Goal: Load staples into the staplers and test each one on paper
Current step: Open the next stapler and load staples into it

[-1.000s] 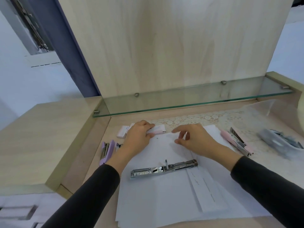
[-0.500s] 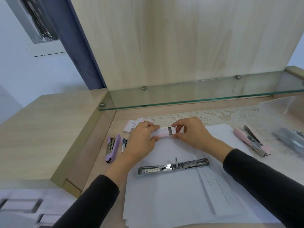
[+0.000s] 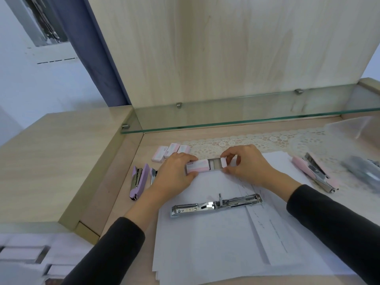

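A small pink-and-white staple box (image 3: 198, 168) hangs just above the stack of white paper (image 3: 218, 241). My left hand (image 3: 174, 175) grips its sleeve. My right hand (image 3: 246, 163) pinches the inner tray (image 3: 217, 164), which is slid partway out to the right. A silver stapler mechanism (image 3: 216, 205) lies opened flat on the paper below my hands. To the left, a purple stapler (image 3: 138, 181) lies on the desk. At the right a pink stapler (image 3: 314, 174) lies hinged open.
Three more staple boxes (image 3: 170, 152) sit behind my left hand beside a lace mat (image 3: 246, 141). A glass shelf (image 3: 246, 118) overhangs the back of the desk. A blurred clear plastic bag (image 3: 362, 171) lies at the far right. A folded paper strip (image 3: 267, 233) rests on the stack.
My hands lifted the staple box off the desk, and my right hand has slid its tray out to the right. The camera has shifted, moving the scene rightward.
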Demonstrator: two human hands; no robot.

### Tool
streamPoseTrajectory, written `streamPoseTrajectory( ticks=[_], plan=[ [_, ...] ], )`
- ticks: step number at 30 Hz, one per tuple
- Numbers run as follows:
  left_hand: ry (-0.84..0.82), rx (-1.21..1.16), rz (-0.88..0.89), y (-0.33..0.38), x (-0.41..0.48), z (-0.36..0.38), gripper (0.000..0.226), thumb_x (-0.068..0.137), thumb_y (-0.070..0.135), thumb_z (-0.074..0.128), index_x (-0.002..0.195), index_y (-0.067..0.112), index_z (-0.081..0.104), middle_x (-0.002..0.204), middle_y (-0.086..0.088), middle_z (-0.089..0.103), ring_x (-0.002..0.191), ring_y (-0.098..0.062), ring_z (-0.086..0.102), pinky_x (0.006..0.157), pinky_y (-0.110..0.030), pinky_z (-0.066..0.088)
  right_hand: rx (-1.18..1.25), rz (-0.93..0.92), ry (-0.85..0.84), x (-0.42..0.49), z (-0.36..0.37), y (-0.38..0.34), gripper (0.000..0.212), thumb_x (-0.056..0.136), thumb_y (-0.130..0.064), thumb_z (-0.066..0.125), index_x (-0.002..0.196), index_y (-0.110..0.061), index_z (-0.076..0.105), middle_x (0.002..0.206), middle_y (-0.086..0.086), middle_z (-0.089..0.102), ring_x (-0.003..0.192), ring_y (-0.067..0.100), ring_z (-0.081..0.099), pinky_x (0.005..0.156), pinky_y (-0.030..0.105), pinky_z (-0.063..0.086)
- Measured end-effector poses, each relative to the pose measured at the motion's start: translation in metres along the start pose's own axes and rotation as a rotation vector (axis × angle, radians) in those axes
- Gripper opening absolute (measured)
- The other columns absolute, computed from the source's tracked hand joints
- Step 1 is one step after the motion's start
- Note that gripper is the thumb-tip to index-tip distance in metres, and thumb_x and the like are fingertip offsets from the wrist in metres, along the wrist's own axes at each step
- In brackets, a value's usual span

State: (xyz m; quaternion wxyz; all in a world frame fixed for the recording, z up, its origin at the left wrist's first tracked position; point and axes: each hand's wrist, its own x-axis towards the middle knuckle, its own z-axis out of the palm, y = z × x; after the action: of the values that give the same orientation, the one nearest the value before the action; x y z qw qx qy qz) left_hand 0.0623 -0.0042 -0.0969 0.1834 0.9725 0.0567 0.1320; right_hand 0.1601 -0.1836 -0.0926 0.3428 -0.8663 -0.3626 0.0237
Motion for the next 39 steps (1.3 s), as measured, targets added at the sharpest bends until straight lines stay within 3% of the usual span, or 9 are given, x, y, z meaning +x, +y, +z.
streamPoseTrajectory(
  ticks=[4,7,9,13,21,25,29,33,39],
  plan=[
    [0.010,-0.017,-0.012,0.000,0.001,0.003,0.036,0.084,0.016,0.064,0.120,0.012,0.057,0.122,-0.003,0.059,0.115,-0.019,0.047,0.091,-0.019,0.029,-0.048,-0.089,0.064,0.001,0.001,-0.003,0.023,0.077,-0.026,0.069,0.100,-0.021,0.069,0.085,0.001,0.059,0.059,-0.005,0.035,0.069,0.026,0.037],
    [0.019,-0.009,-0.010,-0.001,0.001,0.005,0.037,0.084,0.015,0.064,0.119,0.012,0.057,0.121,-0.004,0.059,0.115,-0.019,0.047,0.088,-0.015,0.026,-0.112,-0.131,0.088,0.004,0.001,-0.007,0.014,0.081,-0.017,0.063,0.091,-0.019,0.073,0.086,0.006,0.057,0.065,0.011,0.045,0.065,0.030,0.039],
    [0.018,-0.003,-0.009,-0.001,0.001,0.006,0.037,0.084,0.015,0.064,0.120,0.011,0.057,0.121,-0.004,0.059,0.116,-0.019,0.047,0.087,-0.014,0.025,-0.182,-0.178,0.054,0.007,0.002,-0.011,0.015,0.082,-0.013,0.062,0.089,-0.018,0.073,0.087,0.007,0.057,0.073,0.021,0.051,0.062,0.029,0.037],
    [0.014,0.005,-0.004,-0.001,0.002,0.005,0.037,0.085,0.015,0.063,0.121,0.011,0.056,0.122,-0.005,0.059,0.116,-0.020,0.047,0.091,-0.018,0.028,-0.355,-0.306,-0.080,0.011,0.003,-0.016,0.019,0.085,-0.009,0.056,0.092,-0.015,0.072,0.091,0.009,0.056,0.069,0.017,0.042,0.048,0.021,0.024],
    [0.003,-0.004,-0.001,-0.002,0.002,0.007,0.037,0.086,0.014,0.061,0.123,0.010,0.056,0.123,-0.006,0.059,0.116,-0.020,0.047,0.095,-0.024,0.032,-0.541,-0.366,-0.225,0.022,-0.003,-0.021,0.020,0.087,-0.009,0.048,0.094,-0.015,0.066,0.087,0.001,0.050,0.078,0.020,0.048,0.057,0.027,0.029],
    [0.002,-0.005,0.006,-0.002,0.001,0.006,0.037,0.087,0.015,0.060,0.124,0.010,0.055,0.124,-0.005,0.058,0.117,-0.020,0.046,0.095,-0.022,0.030,-0.477,-0.404,-0.180,0.018,0.000,-0.011,0.019,0.087,-0.008,0.049,0.091,-0.012,0.066,0.089,0.006,0.057,0.078,0.025,0.053,0.049,0.025,0.023],
    [0.003,-0.012,0.001,-0.002,0.001,0.007,0.037,0.087,0.015,0.060,0.124,0.010,0.055,0.125,-0.005,0.058,0.118,-0.020,0.046,0.096,-0.023,0.030,-0.297,-0.384,-0.081,0.014,0.005,-0.004,0.012,0.080,0.002,0.052,0.079,-0.006,0.061,0.086,0.007,0.059,0.068,0.022,0.048,0.049,0.024,0.029],
    [0.007,-0.019,0.013,-0.002,0.000,0.007,0.037,0.087,0.013,0.061,0.123,0.007,0.055,0.123,-0.007,0.058,0.117,-0.022,0.046,0.094,-0.022,0.029,-0.031,-0.191,0.032,0.011,0.006,-0.005,0.011,0.084,-0.001,0.054,0.079,-0.011,0.056,0.079,-0.006,0.056,0.069,0.022,0.054,0.058,0.023,0.037],
    [0.010,-0.032,0.017,-0.001,0.000,0.006,0.037,0.087,0.013,0.060,0.123,0.007,0.055,0.124,-0.007,0.058,0.118,-0.022,0.046,0.095,-0.021,0.029,0.137,0.059,0.126,0.011,-0.007,0.000,0.016,0.081,-0.003,0.061,0.083,-0.015,0.051,0.068,-0.003,0.057,0.053,0.005,0.051,0.057,0.016,0.040]
  ],
)
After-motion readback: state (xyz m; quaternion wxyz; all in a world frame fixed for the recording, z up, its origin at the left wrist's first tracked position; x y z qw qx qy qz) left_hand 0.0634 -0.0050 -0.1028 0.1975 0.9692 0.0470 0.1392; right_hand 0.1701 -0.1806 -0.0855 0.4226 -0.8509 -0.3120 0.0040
